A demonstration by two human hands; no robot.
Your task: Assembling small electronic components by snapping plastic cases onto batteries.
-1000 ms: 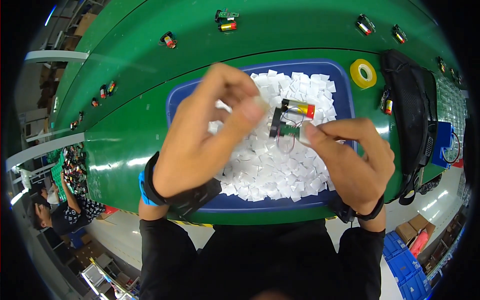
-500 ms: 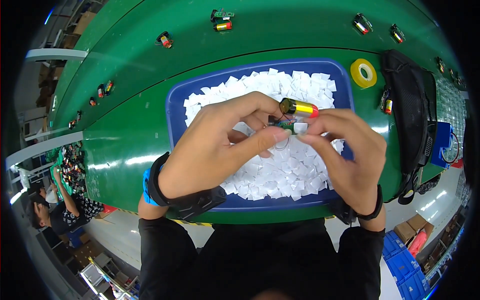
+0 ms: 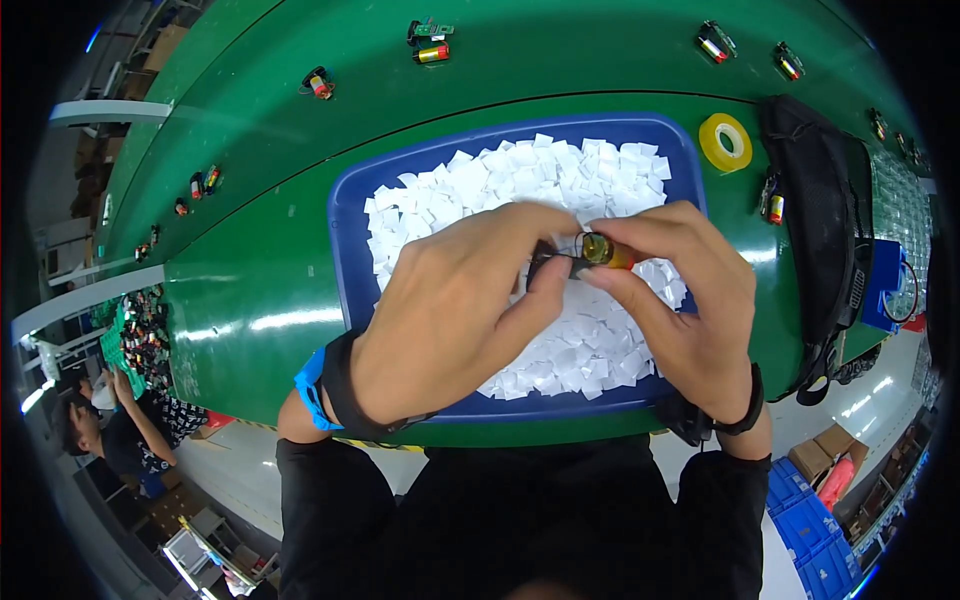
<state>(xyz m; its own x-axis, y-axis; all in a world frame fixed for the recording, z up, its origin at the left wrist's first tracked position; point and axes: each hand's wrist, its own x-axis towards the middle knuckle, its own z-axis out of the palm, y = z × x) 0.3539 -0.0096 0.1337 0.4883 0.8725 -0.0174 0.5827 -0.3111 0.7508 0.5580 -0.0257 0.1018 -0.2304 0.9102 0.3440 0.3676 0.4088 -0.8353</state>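
Note:
Both hands meet over a blue tray [image 3: 345, 225] filled with small white square pieces [image 3: 540, 165]. Between finger and thumb, my right hand [image 3: 695, 300] grips a small cylindrical battery [image 3: 622, 256] with a red and yellow wrap, its dark end turned up toward me. My left hand [image 3: 460, 300] is closed around a dark part [image 3: 546, 258] right beside it, and a thin black wire runs between the two. The left fingers cover most of that part; the green circuit board is hidden now.
A roll of yellow tape [image 3: 725, 143] and a black bag [image 3: 810, 220] lie right of the tray. Several battery-and-board assemblies [image 3: 430, 48] are spread along the far green strip. At the far left, a co-worker [image 3: 125, 425] sits by a heap of parts [image 3: 145, 330].
The battery has turned from lying sideways to end-on and dropped lower, with my right fingers now around it. The white piece beneath is out of sight. Assemblies on the far strip shifted slightly left.

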